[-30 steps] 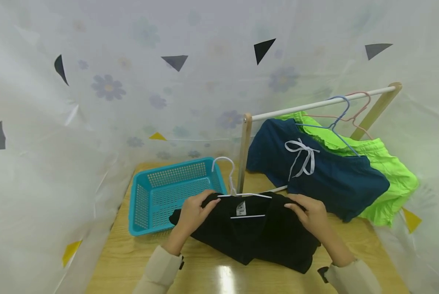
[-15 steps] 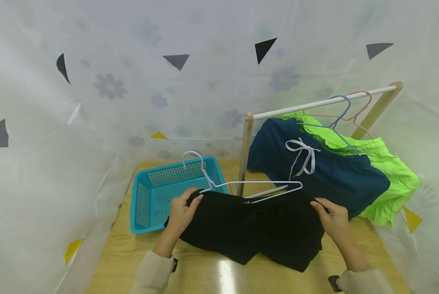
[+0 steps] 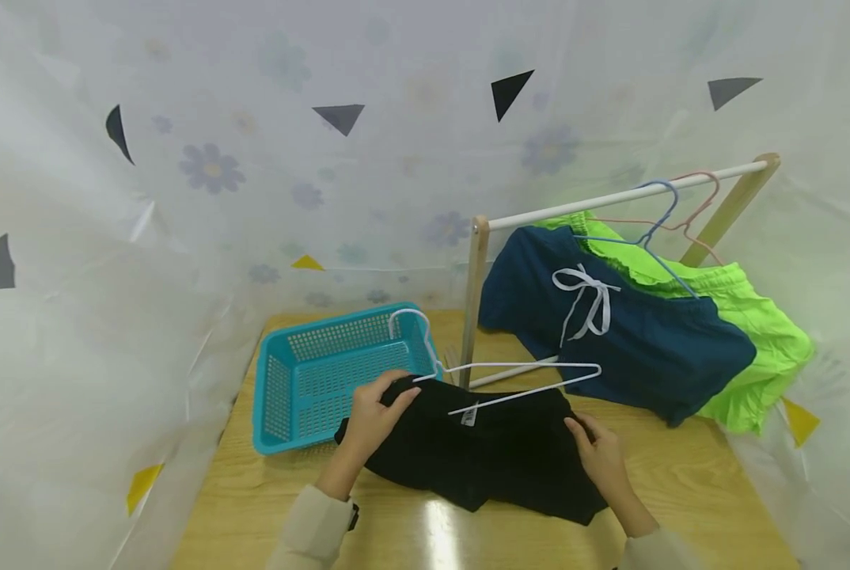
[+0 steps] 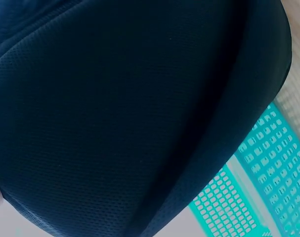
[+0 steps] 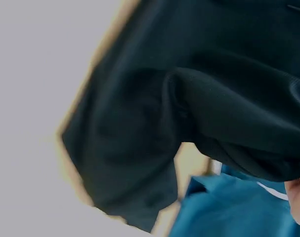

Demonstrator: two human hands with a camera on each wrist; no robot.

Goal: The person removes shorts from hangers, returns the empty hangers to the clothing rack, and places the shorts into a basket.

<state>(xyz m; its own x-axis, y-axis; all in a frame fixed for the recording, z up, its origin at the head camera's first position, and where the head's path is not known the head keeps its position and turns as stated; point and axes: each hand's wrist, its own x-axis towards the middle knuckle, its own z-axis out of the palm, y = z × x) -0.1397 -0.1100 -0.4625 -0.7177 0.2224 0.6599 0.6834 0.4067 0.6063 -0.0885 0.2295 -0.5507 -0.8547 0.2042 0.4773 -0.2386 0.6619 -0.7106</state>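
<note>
Black shorts (image 3: 475, 455) are held spread above the table, with a pale label inside the waistband. My left hand (image 3: 370, 413) pinches the waistband's left end, beside the neck of a white hanger (image 3: 525, 364). The hanger's left end is hidden there by cloth and fingers. Its right end sticks out above the waistband, apart from my right hand (image 3: 601, 457), which pinches the waistband's right end. Dark cloth of the shorts (image 4: 115, 108) fills most of the left wrist view. In the right wrist view, fingertips of my right hand (image 5: 299, 200) touch the cloth's edge.
A turquoise basket (image 3: 347, 317) stands behind my left hand. To the right, a rack with a white rail (image 3: 560, 212) bears navy shorts (image 3: 639, 340) on a blue hanger and neon green shorts (image 3: 774, 336) on a pink one. Plastic sheeting (image 3: 425, 174) surrounds the wooden table (image 3: 696, 491).
The white hanger's right end has come out above the waistband. My right hand moved outward to the right, then back inward and lower. My left hand went slightly left and returned, still gripping the shorts.
</note>
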